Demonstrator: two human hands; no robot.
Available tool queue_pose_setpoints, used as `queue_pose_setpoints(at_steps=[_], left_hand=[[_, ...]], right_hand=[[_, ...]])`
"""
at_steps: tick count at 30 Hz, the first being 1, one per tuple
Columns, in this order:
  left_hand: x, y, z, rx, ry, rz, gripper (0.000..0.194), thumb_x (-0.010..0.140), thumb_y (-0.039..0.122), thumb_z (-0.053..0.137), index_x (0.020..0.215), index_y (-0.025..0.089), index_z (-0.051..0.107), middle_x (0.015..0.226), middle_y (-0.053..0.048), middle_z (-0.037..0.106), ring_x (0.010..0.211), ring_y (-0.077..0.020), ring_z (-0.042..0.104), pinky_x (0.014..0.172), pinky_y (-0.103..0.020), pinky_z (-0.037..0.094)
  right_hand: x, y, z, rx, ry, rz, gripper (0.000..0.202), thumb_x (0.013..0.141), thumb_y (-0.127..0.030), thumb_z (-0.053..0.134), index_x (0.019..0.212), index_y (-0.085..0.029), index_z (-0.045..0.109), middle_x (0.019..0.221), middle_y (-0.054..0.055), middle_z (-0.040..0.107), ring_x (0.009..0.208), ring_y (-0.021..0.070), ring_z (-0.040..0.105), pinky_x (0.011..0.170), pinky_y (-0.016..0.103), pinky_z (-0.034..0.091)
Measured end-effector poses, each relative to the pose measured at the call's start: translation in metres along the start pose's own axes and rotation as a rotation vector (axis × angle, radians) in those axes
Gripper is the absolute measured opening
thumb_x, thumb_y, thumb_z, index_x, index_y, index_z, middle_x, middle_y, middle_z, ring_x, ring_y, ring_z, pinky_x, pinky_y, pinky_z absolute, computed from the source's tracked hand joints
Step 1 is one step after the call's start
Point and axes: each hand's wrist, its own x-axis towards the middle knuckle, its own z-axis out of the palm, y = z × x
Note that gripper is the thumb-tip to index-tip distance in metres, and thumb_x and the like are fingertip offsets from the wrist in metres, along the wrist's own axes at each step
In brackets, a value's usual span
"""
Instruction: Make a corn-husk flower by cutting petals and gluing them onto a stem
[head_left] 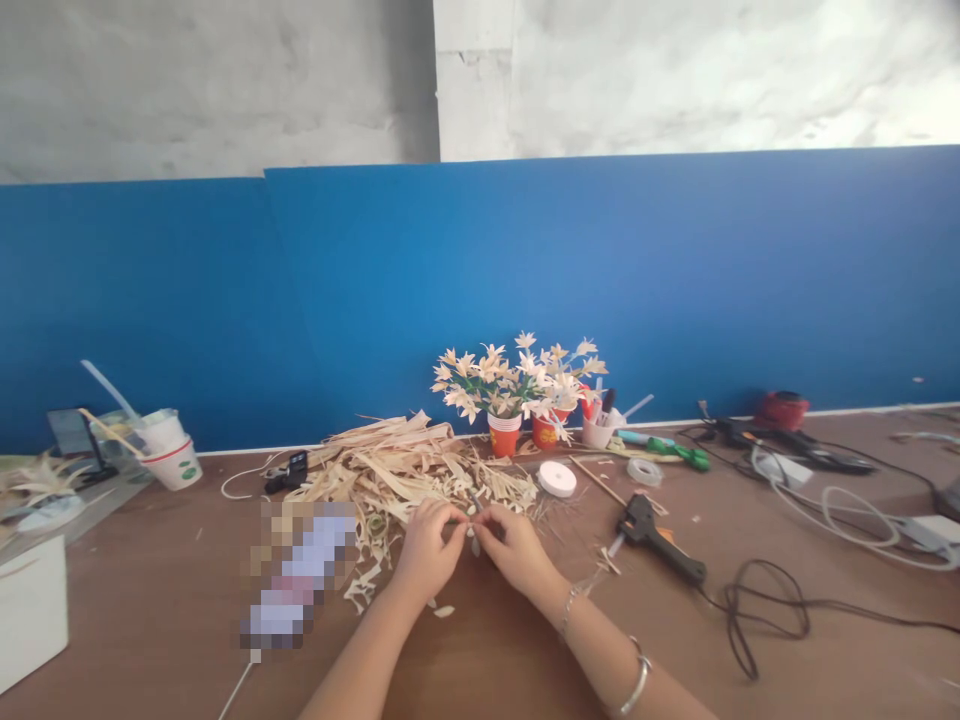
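My left hand [433, 548] and my right hand [513, 545] meet over the table's middle, thumbs and forefingers pinched close together. Between the fingertips shows a small pale petal-like piece [472, 528], largely covered by the fingers. Just beyond the hands spreads a heap of dry, straw-coloured husk strips [397, 462]. A loose pale petal-shaped bit [444, 611] lies on the table below my left hand. To the right of my right hand are thin sticks or wires and a black glue gun [660, 540].
Behind the heap, pale flowers [491, 375] stand in red cups [505, 437]. Nearby are a white tape roll [557, 479] and a clear tape roll [645, 472]. Black cable [765, 620] loops at right; a white cup [174, 462] stands at left. A blue partition [360, 290] borders the table.
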Motion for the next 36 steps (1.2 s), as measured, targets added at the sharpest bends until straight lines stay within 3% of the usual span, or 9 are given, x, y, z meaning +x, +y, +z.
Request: queue_pose_setpoints(at_steps=[10,19,24,30,36], left_hand=[[-0.002,0.005,0.004,0.087,-0.044,-0.019,0.011,0.074,0.015,0.052,0.066,0.021,0.058,0.072,-0.002,0.06,0.08,-0.0209,0.054,0.077,-0.035,0.038],[-0.001,0.01,0.012,0.163,0.01,-0.077,0.012,0.072,0.015,0.053,0.062,0.02,0.057,0.07,-0.002,0.062,0.081,-0.0218,0.055,0.075,-0.035,0.035],[0.0,0.007,0.009,0.181,0.099,-0.146,0.014,0.073,0.015,0.053,0.061,0.02,0.057,0.068,-0.001,0.062,0.078,-0.0207,0.057,0.075,-0.034,0.035],[0.0,0.009,0.009,0.122,0.059,-0.125,0.015,0.077,0.019,0.052,0.065,0.02,0.06,0.071,-0.001,0.064,0.08,-0.0208,0.057,0.076,-0.034,0.037],[-0.002,0.008,0.009,0.107,0.01,-0.093,0.009,0.075,0.019,0.054,0.072,0.021,0.063,0.077,-0.002,0.066,0.085,-0.0226,0.056,0.077,-0.036,0.037]], right_hand=[[-0.002,0.004,0.002,-0.213,0.031,-0.075,0.012,0.074,-0.015,0.049,0.068,-0.017,0.058,0.065,0.0,0.06,0.06,0.013,0.053,0.058,0.021,0.039],[-0.003,-0.004,0.009,-0.412,0.145,0.037,0.011,0.073,-0.017,0.051,0.063,-0.017,0.056,0.061,0.002,0.06,0.056,0.0134,0.052,0.055,0.021,0.035],[-0.002,-0.001,0.002,-0.483,0.261,0.105,0.01,0.073,-0.014,0.05,0.066,-0.018,0.057,0.067,0.003,0.062,0.063,0.0156,0.056,0.058,0.022,0.036],[0.0,0.001,0.003,-0.191,0.133,0.027,0.013,0.078,-0.021,0.049,0.081,-0.018,0.061,0.076,0.003,0.064,0.067,0.0155,0.057,0.063,0.023,0.041],[-0.002,0.004,0.004,-0.231,0.08,-0.028,0.015,0.08,-0.019,0.046,0.074,-0.018,0.06,0.071,0.003,0.062,0.067,0.0155,0.055,0.064,0.024,0.04]])
